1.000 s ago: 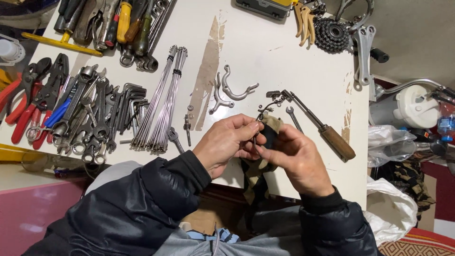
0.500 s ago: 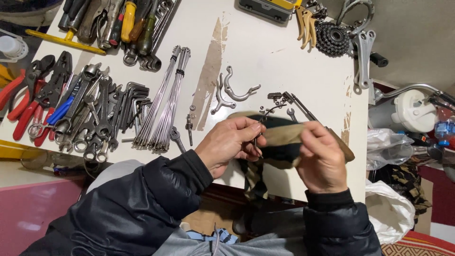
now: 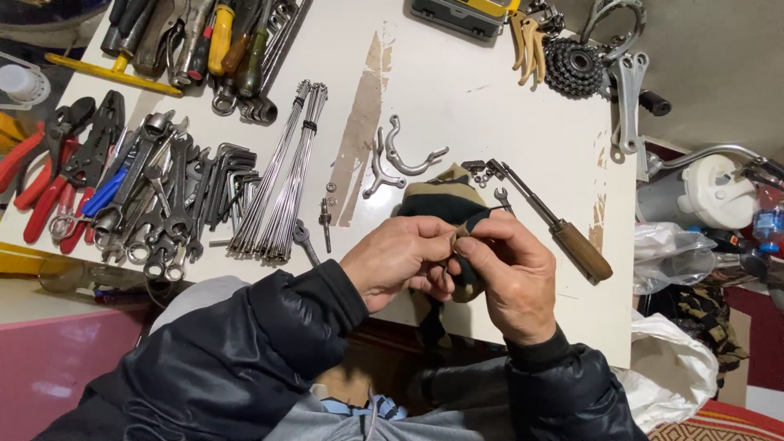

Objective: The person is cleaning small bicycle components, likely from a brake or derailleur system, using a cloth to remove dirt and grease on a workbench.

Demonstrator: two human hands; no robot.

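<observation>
My left hand (image 3: 398,260) and my right hand (image 3: 513,273) meet over the near edge of a white workbench (image 3: 457,90). Both pinch a tan and black striped cloth (image 3: 447,204) bunched up between the fingertips. What the cloth wraps, if anything, is hidden by my fingers. A screwdriver with a wooden handle (image 3: 572,241) lies just beyond my right hand. Two curved metal brake arms (image 3: 400,159) rest beyond the cloth.
A bundle of spokes (image 3: 282,175) and a pile of spanners (image 3: 159,204) lie to the left, with red pliers (image 3: 41,167) at the bench's left edge. A sprocket cluster (image 3: 576,65) and crank arm (image 3: 629,98) sit far right. Plastic bags (image 3: 678,253) hang off the right side.
The cloth was stretched flat between my hands half a second ago; now it is bunched up and my hands have come together around it.
</observation>
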